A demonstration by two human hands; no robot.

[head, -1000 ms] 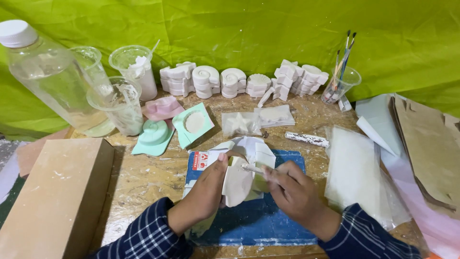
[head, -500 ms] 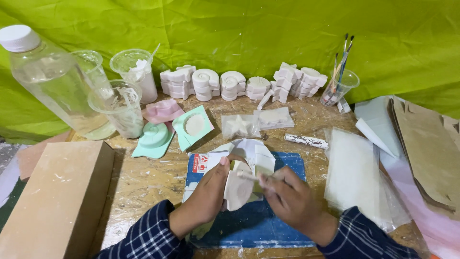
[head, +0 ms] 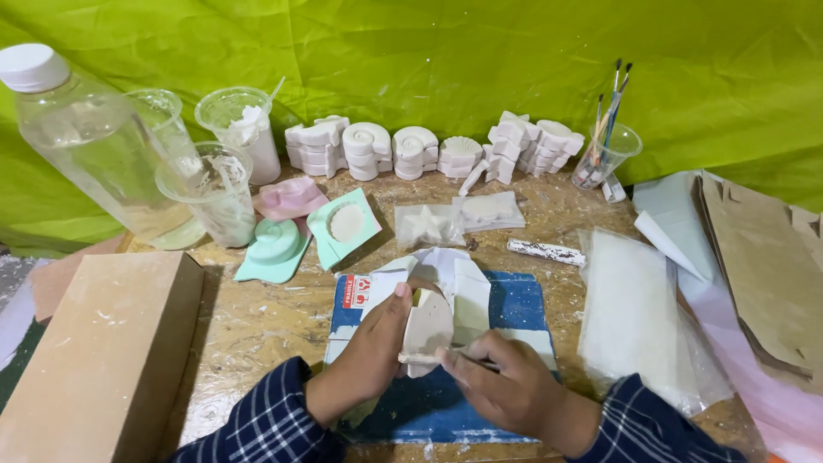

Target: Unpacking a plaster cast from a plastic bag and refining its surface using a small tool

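We are looking down at a rough chipboard table [head: 249, 317] backed by a wrinkled lime-green cloth [head: 429, 51]. Our left hand [head: 373, 347] is closing around a pale, matte plaster piece [head: 426, 330] with a rounded top, thumb along its left edge, holding it upright over a blue mat [head: 514, 313]. Our right hand [head: 506, 390] is pinching a thin stick-like tool [head: 446, 360] between thumb and fingers, its tip lying across the lower part of the plaster piece. So the piece is sitting between both hands, gripped by the left and touched by the tool from the right.

Just behind the piece, folded white paper [head: 459, 283] is lying on the mat, and a small red-and-white label [head: 354, 291] is showing at the mat's upper left corner.

Along the cloth, a row of white shell-shaped and blocky plaster casts [head: 411, 150] is standing. Mint-green and pink flexible moulds [head: 274, 249] are lying to the left, near clear plastic cups [head: 214, 197] smeared with white residue and a big clear bottle [head: 94, 146] with a white cap. A cup of paintbrushes [head: 604, 150] is standing at the right end of the row. Small clear bags [head: 459, 219] holding casts are lying mid-table. A plain tan box [head: 94, 360] is sitting at our left; translucent plastic sheets [head: 634, 317] and brown paper [head: 763, 257] are lying at our right.
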